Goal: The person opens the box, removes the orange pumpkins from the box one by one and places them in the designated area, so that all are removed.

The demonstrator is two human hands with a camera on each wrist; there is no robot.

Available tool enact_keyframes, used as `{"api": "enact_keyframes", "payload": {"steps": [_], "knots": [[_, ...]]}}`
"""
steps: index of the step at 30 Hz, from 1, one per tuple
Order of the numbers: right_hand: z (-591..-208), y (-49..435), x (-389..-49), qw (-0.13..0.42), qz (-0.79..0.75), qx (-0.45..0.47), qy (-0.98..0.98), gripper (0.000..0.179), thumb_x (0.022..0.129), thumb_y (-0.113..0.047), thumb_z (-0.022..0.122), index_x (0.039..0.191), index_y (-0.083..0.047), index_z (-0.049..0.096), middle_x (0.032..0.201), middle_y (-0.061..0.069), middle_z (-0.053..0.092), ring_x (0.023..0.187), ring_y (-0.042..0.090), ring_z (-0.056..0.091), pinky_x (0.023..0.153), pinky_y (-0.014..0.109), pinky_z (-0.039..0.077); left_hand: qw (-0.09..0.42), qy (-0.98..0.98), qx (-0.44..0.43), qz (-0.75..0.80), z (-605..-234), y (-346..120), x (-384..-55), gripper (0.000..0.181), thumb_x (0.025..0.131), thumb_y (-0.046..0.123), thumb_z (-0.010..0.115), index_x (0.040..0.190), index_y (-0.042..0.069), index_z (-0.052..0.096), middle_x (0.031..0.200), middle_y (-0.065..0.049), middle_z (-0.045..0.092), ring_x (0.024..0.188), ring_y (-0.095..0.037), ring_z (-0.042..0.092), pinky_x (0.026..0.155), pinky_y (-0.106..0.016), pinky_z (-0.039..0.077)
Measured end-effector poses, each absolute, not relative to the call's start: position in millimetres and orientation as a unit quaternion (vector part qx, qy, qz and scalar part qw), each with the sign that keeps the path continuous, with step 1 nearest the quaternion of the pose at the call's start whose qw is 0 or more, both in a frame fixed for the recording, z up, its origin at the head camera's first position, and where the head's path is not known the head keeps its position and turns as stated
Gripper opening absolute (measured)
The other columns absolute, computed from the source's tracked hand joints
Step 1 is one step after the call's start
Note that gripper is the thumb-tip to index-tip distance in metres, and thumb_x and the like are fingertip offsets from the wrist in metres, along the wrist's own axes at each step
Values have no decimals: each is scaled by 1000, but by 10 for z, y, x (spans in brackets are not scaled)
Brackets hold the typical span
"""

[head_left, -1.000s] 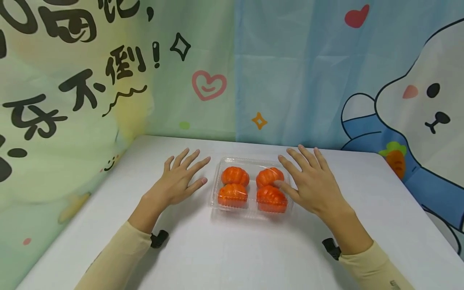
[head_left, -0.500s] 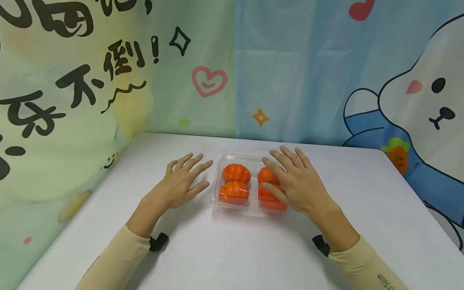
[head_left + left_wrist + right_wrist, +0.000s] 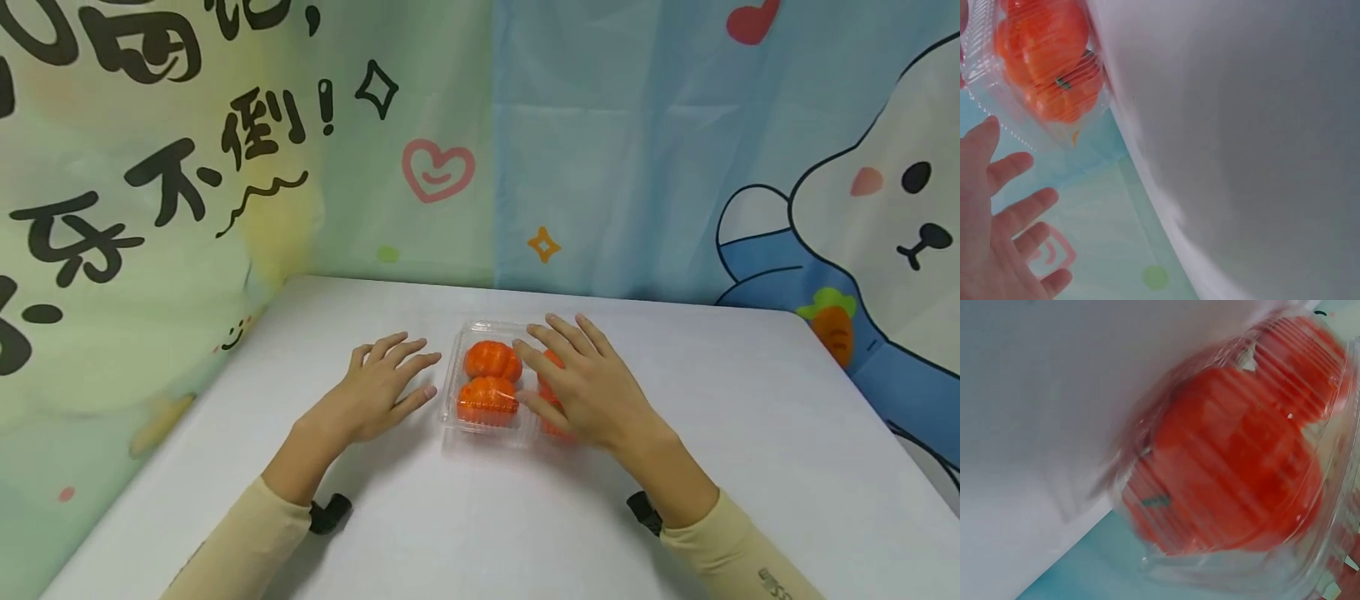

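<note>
A clear plastic clamshell box (image 3: pixel 452 404) sits on the white table with several small orange pumpkins (image 3: pixel 491 360) inside. To its left, my left hand (image 3: pixel 378 396) hovers with spread fingers, a short gap from the box edge. My right hand (image 3: pixel 585 392) reaches over the box's right half with its fingers apart, hiding most of the pumpkins there. In the left wrist view, the left thumb and fingers (image 3: pixel 1025 209) point toward the box and hold nothing. The right wrist view looks closely at the ribbed lid over pumpkins (image 3: pixel 1235 462) with green stems.
The white table (image 3: pixel 480 525) reaches back to a printed cloth backdrop (image 3: pixel 600 150) with lettering, hearts and a cartoon bear. Black wrist cameras (image 3: pixel 328 514) hang beneath both forearms, at the ends of the beige sleeves.
My right hand has moved left, covering more of the box's right half. The left hand has barely shifted, its fingers slightly lower. The box stays in place; the head view has tilted a little.
</note>
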State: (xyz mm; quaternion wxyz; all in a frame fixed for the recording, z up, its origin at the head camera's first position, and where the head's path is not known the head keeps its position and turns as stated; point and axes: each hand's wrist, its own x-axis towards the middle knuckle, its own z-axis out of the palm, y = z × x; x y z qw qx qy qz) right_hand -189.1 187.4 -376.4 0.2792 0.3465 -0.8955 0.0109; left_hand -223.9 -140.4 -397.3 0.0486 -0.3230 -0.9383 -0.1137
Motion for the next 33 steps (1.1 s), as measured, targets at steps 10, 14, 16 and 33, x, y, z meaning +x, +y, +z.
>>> {"api": "enact_keyframes", "payload": {"steps": [10, 14, 16, 33], "knots": [[-3802, 1697, -1905, 299, 24, 375, -877, 57, 100, -56, 53, 139, -15, 61, 142, 13, 60, 139, 37, 48, 115, 56, 37, 55, -925, -357, -117, -3934, -1399, -2220, 43, 107, 41, 54, 141, 17, 59, 119, -1, 73, 119, -24, 63, 100, -48, 48], [-3804, 1611, -1903, 300, 23, 390, -870, 57, 99, -56, 56, 139, -16, 62, 140, 13, 61, 138, 37, 50, 113, 55, 40, 56, -924, -359, -117, -3939, -1404, -2210, 43, 106, 42, 55, 140, 16, 60, 120, -1, 73, 120, -25, 63, 100, -49, 49], [-3808, 1574, -1897, 296, 26, 399, -867, 57, 98, -55, 60, 140, -16, 61, 139, 13, 61, 137, 36, 51, 112, 55, 41, 57, -924, -359, -120, -3953, -1406, -2205, 42, 106, 41, 55, 139, 16, 61, 122, -2, 72, 121, -26, 62, 100, -49, 49], [-3880, 1332, -1873, 292, 44, 452, -842, 47, 90, -41, 77, 127, -14, 67, 128, 7, 65, 125, 29, 58, 104, 48, 48, 4, -927, -342, -154, -3996, -1398, -2137, 39, 107, 42, 53, 130, 13, 64, 124, -3, 69, 121, -28, 62, 103, -50, 48]]}}
